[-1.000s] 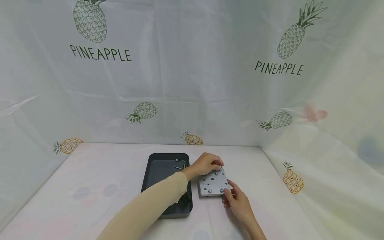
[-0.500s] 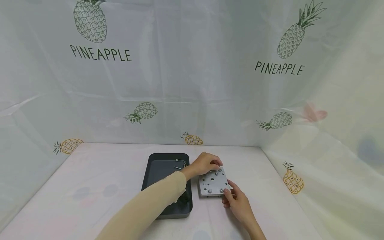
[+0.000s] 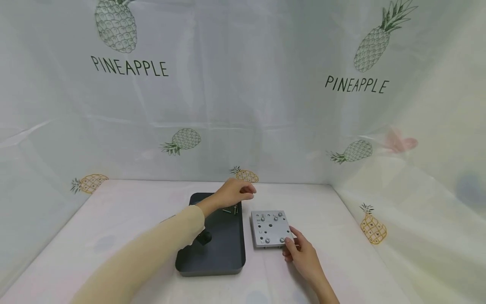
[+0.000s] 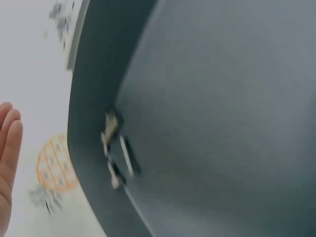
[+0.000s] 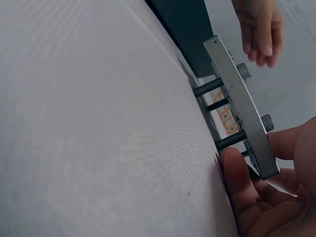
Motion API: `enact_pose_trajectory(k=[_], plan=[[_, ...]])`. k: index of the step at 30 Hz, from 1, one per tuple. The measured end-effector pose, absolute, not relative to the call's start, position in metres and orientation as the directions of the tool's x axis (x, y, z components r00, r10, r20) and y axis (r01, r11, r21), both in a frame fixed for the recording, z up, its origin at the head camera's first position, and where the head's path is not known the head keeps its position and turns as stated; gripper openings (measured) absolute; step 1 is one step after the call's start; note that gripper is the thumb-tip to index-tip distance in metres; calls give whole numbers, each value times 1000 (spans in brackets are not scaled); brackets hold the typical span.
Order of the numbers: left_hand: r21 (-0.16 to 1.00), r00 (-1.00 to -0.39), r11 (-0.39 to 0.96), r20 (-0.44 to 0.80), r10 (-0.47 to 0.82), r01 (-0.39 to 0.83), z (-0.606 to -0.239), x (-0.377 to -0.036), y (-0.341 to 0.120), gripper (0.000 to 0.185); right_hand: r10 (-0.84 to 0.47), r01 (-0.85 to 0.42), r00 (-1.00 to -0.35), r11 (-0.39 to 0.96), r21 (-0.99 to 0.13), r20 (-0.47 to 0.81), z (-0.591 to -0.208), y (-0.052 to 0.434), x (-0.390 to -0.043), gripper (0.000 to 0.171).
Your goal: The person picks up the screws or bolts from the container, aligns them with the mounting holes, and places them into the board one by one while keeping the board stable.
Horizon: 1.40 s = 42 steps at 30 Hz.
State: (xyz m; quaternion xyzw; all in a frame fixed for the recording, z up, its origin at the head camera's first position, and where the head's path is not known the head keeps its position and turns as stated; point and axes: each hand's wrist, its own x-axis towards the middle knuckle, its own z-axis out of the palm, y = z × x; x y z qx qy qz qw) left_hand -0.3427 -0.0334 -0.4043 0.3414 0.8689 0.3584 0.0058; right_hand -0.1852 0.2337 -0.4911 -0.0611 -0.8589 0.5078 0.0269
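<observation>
My right hand [image 3: 303,255] pinches the near right corner of a silver metal plate [image 3: 271,231] drilled with holes. In the right wrist view the thumb lies on the top face and a finger sits underneath, beside a bolt shank [image 5: 231,140]. Several socket head bolts pass through the plate, and their threaded ends [image 5: 210,87] hold it up off the cloth. My left hand [image 3: 237,192] is over the far right corner of a dark grey tray [image 3: 212,266], fingers loosely bent, nothing seen in them. Below it, a few small screws [image 4: 129,155] lie in the tray corner.
The tray stands just left of the plate, with a narrow strip of cloth between them. A pale tablecloth [image 3: 133,236] covers the table. Behind hangs a white curtain [image 3: 243,105] printed with pineapples.
My left hand has left the plate's far right corner, where its fingers were at a bolt, and moved left over the tray. The right hand keeps its hold on the near corner.
</observation>
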Motion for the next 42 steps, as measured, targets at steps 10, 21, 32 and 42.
enact_pose_trajectory(k=[10,21,32,42], plan=[[581,-751,538,212,625,611,-407,-348,-91,25,133,85,-991,478,-874,-24,-492,235,-185,54],[539,-729,582,90,678,608,-416,-354,-120,30,146,95,-989,473,-876,-29,-492,236,-185,54],[518,-721,604,34,693,605,-431,-351,-126,34,147,91,-989,468,-879,-23,-492,235,-186,54],[471,-729,642,6,684,605,-438,-356,-121,30,150,98,-988,465,-880,-31,-494,234,-188,54]])
